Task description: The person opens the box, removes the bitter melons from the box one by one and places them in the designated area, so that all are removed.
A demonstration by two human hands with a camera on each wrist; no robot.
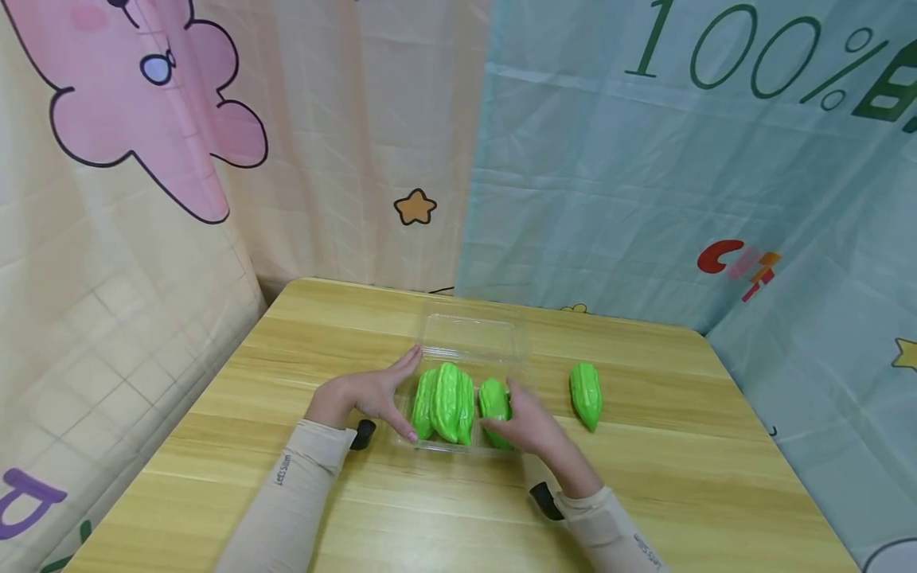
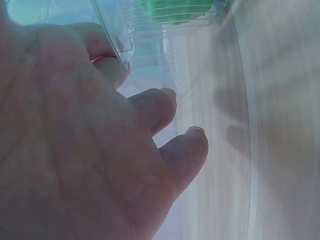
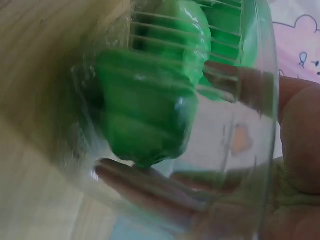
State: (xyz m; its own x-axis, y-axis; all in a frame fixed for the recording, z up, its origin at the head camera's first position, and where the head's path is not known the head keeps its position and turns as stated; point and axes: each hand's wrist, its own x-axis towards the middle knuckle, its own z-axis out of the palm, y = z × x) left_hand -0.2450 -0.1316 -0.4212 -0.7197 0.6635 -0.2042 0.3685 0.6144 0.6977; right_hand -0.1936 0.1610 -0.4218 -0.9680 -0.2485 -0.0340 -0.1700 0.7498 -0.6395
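Observation:
A clear plastic box (image 1: 458, 448) stands on the table with its lid (image 1: 469, 334) folded back. Inside are several green starfruit (image 1: 447, 402), with three side by side on the left. My left hand (image 1: 368, 396) holds the box at its left side, thumb by the front rim and fingers towards the back corner. My right hand (image 1: 532, 422) reaches into the box's right part and grips a starfruit (image 1: 493, 402) between thumb and fingers. Seen through the clear wall in the right wrist view, that starfruit (image 3: 147, 110) lies between the thumb and the other fingers.
One more starfruit (image 1: 586, 395) lies on the wooden table (image 1: 645, 477) to the right of the box. Printed curtains (image 1: 344, 159) hang behind the table and along both sides. Black straps (image 1: 547, 501) sit at the wrists.

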